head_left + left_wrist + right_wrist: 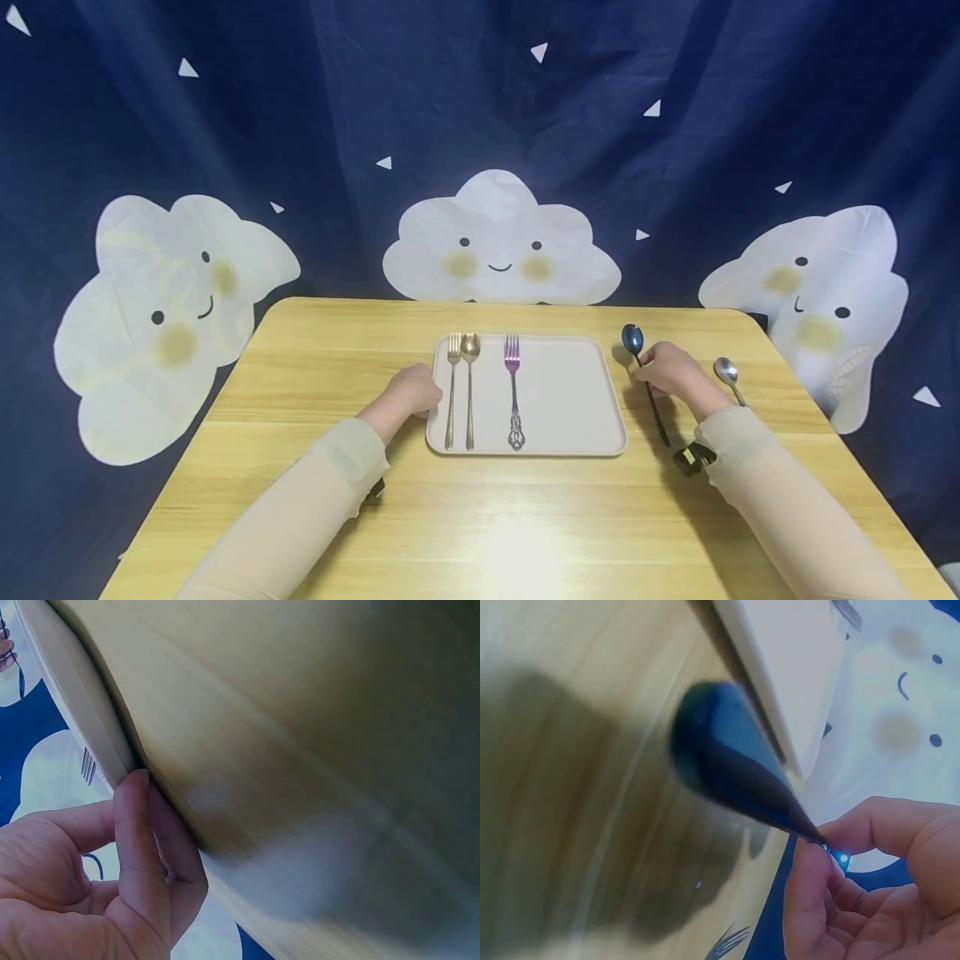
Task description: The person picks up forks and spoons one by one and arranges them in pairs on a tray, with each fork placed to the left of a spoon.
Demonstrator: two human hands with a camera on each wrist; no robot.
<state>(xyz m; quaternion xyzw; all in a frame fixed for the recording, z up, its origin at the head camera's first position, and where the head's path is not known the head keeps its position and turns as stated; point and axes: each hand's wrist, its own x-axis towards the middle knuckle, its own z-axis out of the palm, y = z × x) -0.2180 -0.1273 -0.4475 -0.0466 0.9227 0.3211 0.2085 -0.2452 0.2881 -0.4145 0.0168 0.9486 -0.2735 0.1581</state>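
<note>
A pale rectangular tray (566,404) lies on the table. On it a gold fork (452,392) and gold spoon (470,390) lie side by side at the left, with a purple fork (513,358) with an ornate silver handle near the middle. At the tray's left edge my left hand (411,390) holds the rim between thumb and fingers, as the left wrist view shows. Right of the tray, my right hand (672,372) pinches a dark blue spoon (633,338) by its handle. In the right wrist view the handle end (727,754) looms blurred towards the camera.
A silver spoon (726,369) lies on the table (420,525) to the right of my right hand, its lower handle hidden by the sleeve. Behind the table hangs a dark blue curtain (450,83) with smiling white clouds.
</note>
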